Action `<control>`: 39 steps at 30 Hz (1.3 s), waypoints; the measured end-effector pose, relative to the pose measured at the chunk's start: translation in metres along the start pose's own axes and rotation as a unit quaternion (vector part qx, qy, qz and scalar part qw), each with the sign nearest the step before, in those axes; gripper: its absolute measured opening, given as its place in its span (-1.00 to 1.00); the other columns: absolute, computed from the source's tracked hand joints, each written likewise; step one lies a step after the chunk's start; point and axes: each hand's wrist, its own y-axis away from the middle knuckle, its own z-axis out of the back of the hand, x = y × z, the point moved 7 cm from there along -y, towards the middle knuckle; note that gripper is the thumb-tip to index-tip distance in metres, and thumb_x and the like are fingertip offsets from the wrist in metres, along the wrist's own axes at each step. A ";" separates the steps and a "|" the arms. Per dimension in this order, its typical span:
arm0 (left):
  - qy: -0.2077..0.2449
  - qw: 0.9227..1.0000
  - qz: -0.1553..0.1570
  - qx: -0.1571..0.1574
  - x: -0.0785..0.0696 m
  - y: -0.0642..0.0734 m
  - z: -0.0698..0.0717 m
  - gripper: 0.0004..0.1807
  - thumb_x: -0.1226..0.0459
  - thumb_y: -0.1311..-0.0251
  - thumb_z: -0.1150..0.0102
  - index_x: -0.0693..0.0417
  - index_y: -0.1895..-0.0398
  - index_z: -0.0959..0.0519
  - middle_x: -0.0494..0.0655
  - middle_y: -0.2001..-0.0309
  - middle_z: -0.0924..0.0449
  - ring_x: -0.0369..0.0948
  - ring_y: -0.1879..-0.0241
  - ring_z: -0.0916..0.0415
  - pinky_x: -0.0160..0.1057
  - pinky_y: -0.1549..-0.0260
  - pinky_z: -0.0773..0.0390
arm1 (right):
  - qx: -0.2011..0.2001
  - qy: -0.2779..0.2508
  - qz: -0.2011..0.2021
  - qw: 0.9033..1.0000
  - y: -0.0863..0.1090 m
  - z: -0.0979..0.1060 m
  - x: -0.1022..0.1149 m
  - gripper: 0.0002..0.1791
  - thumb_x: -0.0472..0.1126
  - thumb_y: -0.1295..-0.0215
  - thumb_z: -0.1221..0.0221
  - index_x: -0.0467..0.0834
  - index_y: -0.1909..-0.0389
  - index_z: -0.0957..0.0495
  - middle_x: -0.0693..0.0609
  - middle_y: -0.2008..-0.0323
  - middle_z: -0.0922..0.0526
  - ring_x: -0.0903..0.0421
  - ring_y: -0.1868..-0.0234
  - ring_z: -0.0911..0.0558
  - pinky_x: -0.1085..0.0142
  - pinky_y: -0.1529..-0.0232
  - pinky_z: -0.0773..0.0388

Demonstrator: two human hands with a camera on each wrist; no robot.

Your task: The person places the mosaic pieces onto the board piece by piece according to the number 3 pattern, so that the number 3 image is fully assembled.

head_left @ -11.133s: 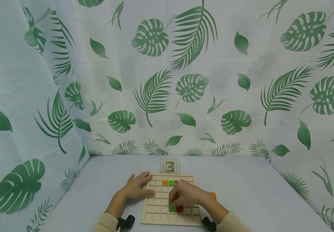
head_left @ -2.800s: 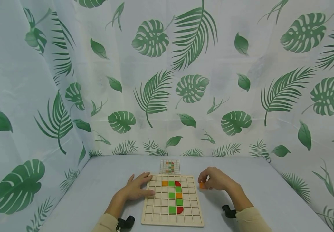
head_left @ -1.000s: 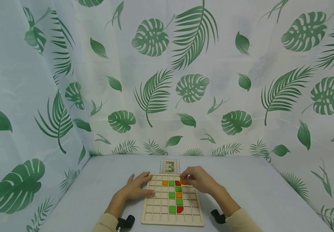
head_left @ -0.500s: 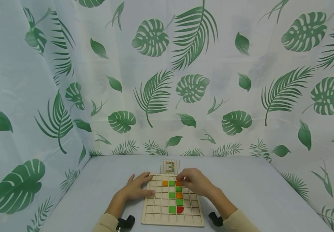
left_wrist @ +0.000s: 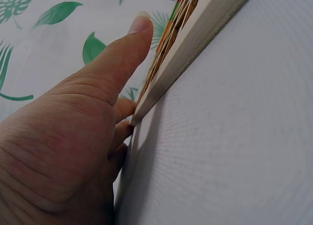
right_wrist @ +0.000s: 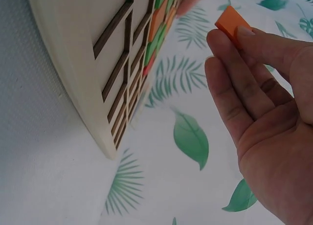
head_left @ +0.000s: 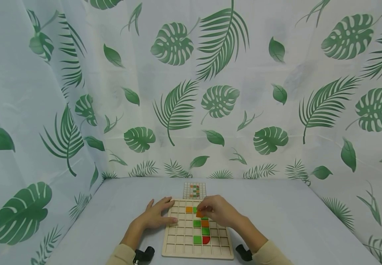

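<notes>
A wooden grid board point(head_left: 177, 250) lies on the table with coloured tiles in some cells. My right hand point(head_left: 220, 211) pinches an orange square tile point(right_wrist: 230, 25) between thumb and fingertips, above the board's upper middle. Under it, a green tile point(head_left: 195, 209) is partly covered, and the red tile of that row is hidden. Lower down sit a green tile point(head_left: 196, 223), an orange tile point(head_left: 204, 223), another green tile point(head_left: 205, 231) and a rounded red tile point(head_left: 206, 240). My left hand point(head_left: 157, 215) rests with extended fingers along the board's left edge, thumb point(left_wrist: 139, 24) over the rim.
Behind the board lies a small grid card point(head_left: 195, 190) printed with coloured squares. A white cloth covers the table point(head_left: 277, 206), and leaf-printed curtains point(head_left: 210, 147) hang at the back and sides. Black wrist cameras sit at both sleeves.
My right hand, earlier at the lower green tile, took an orange tile from the table right of the board, then carried it left over the upper row. The left hand stays put.
</notes>
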 end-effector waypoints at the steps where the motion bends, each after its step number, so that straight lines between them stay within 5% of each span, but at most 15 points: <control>1: 0.000 1.000 0.000 0.000 0.000 0.000 0.000 0.00 -0.30 -0.20 -0.33 0.03 -0.58 -0.32 0.03 -0.63 -0.17 0.11 -0.65 -0.02 0.38 -0.58 0.40 | 0.003 -0.002 0.000 1.000 0.000 -0.001 0.001 -0.80 -0.34 -0.36 -0.34 -0.02 0.10 -0.80 0.15 0.18 -0.80 0.36 0.21 -0.65 0.41 0.15 -0.70; 15: 0.000 1.000 0.000 -0.003 0.002 0.001 -0.001 0.00 -0.31 -0.20 -0.32 0.02 -0.58 -0.32 0.04 -0.63 -0.16 0.10 -0.65 -0.02 0.37 -0.58 0.40 | 0.039 -0.017 -0.005 0.999 -0.005 -0.014 0.010 -0.83 -0.32 -0.34 -0.37 -0.09 0.10 -0.81 0.20 0.12 -0.79 0.33 0.08 -0.70 0.42 0.01 -0.70; 39: 0.002 1.000 -0.005 0.002 -0.002 0.002 0.001 0.00 -0.28 -0.21 -0.33 0.05 -0.58 -0.31 0.05 -0.63 -0.16 0.12 -0.65 -0.01 0.39 -0.57 0.39 | 0.064 -0.004 0.023 0.998 -0.005 -0.031 0.031 -0.85 -0.33 -0.35 -0.35 -0.12 0.12 -0.80 0.18 0.17 -0.80 0.41 0.18 -0.68 0.51 0.19 -0.67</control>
